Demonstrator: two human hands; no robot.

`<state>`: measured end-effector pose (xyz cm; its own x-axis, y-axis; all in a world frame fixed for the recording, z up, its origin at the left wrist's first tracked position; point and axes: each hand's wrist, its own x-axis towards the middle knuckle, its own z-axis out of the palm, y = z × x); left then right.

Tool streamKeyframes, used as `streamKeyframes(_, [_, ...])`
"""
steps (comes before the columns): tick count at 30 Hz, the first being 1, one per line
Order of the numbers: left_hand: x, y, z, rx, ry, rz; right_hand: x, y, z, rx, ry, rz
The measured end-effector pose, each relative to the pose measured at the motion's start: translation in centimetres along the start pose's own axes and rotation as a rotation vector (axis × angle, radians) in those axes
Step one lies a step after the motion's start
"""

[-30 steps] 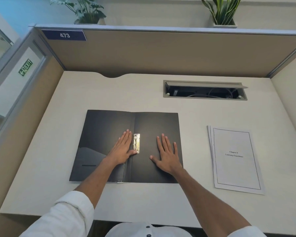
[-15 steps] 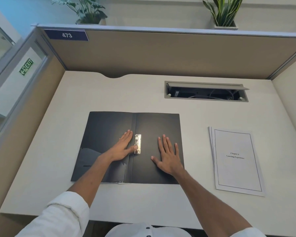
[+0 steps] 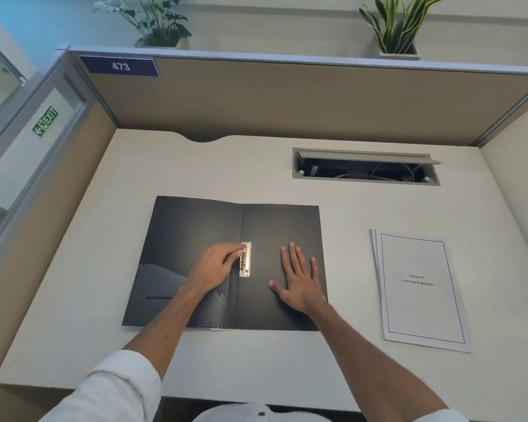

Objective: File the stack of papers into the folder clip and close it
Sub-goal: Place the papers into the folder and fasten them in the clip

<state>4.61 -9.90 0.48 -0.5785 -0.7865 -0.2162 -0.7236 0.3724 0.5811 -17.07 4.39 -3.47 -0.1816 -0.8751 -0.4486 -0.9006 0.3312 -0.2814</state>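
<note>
The desk [image 3: 287, 354] carried a black folder [image 3: 195, 226] lying open near the middle of its front edge; the stack of papers [image 3: 421, 287] lay flat toward the right edge, well apart from the folder. The right hand [image 3: 299, 281] lay flat, fingers spread, on the folder's right leaf; the left hand [image 3: 217, 264] had its fingertips curled onto the metal clip [image 3: 247, 263] beside the spine.
</note>
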Motion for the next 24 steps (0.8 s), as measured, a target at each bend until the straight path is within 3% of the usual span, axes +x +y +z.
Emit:
streamKeyframes(5, [2.6, 1.9, -0.8, -0.050, 0.097, -0.128, 0.3, 0.1, 0.2, -0.007, 0.003, -0.001])
streamKeyframes(10, [4.2, 2.2, -0.4, 0.051, 0.102, -0.074, 0.7, 0.2, 0.4, -0.013, 0.012, 0.000])
streamKeyframes(18, [4.2, 0.6, 1.2, 0.445, -0.110, 0.042, 0.6, 0.4, 0.6, -0.009, 0.021, -0.001])
streamKeyframes(24, [3.5, 0.0, 1.7, 0.462, -0.155, 0.015, 0.7, 0.4, 0.4, 0.004, 0.002, -0.008])
